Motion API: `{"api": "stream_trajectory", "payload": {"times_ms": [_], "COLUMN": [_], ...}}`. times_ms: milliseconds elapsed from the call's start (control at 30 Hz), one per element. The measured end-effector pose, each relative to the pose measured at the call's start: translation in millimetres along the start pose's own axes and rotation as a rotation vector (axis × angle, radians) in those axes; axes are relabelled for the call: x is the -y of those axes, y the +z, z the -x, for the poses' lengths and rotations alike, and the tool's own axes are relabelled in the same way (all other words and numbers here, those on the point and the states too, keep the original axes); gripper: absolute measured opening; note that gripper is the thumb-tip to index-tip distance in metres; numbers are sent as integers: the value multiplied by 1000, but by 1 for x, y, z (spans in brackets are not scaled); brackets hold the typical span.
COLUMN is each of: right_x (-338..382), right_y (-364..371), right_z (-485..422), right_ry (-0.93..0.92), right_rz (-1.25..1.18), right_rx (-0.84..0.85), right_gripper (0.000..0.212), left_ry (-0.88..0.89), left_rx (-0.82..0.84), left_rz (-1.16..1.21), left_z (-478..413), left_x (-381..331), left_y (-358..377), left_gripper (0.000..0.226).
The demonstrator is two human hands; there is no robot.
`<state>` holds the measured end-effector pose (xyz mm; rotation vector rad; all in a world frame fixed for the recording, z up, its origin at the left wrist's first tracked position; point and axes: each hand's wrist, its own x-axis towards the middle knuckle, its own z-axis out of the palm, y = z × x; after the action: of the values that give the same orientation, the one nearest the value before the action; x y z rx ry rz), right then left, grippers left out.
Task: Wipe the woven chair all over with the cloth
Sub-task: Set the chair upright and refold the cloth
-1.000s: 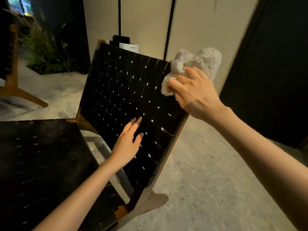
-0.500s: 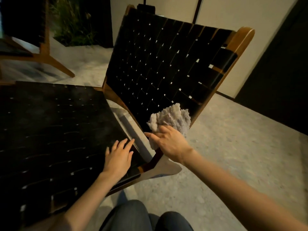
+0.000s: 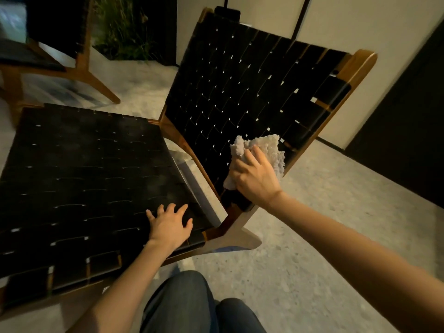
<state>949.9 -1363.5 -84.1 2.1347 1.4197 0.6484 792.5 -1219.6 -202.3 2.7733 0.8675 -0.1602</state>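
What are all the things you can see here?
woven chair: 1, black straps on brown wood, middle
cloth: 1, whitish, against the lower chair back
second chair: 1, dark with brown wood, top left
plant: 1, green, top, behind the chairs
floor: 1, grey speckled, underneath
wall: 1, pale, behind the chair back
knees: 2, blue jeans, bottom edge
left hand: 1, flat on the seat
right hand: 1, grips the cloth against the back

Second wood-framed chair [image 3: 57,25] at upper left, grassy plant [image 3: 120,30] beside it, speckled grey floor [image 3: 312,248]
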Motion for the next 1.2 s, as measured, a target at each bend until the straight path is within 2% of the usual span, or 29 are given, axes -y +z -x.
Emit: {"api": "stream_trajectory", "payload": {"times_ms": [100, 200, 400, 467, 533, 600, 800, 1033, 1200], "right_x": [-35, -76, -146, -154, -152, -147, -137, -79, -22], "right_y": [-18, -34, -71, -75, -71, -65, -59, -27, 5], "right_z": [-5, -19, -43, -49, -55, -59, -68, -69, -75], "right_ry": [134, 232, 459, 482, 450, 437, 427, 160, 16], "right_rz": [41, 62, 111, 82, 71, 76, 4, -230, -253], "right_rx": [-168, -165, -268, -233, -144, -105, -68, -34, 38], "right_gripper": [28, 38, 33, 42, 55, 59, 40, 33, 31], "left_ry": [-15, -29, -26, -26, 3, 51, 7, 18, 28], "left_rx": [16, 36, 102, 109, 92, 86, 55, -2, -21], "left_rz": [-26, -51, -105, -128, -99, -65, -23, 24, 51], "left_z": [0, -1, -18, -26, -33, -41, -53, -57, -59], "left_x": [-2, -6, -9, -6, -4, -1, 6, 11, 13], "left_y": [-2, -3, -12, -13, -10, -6, 12, 20, 23], "left_gripper": [54, 51, 49, 49, 49, 51, 51, 51, 50]}}
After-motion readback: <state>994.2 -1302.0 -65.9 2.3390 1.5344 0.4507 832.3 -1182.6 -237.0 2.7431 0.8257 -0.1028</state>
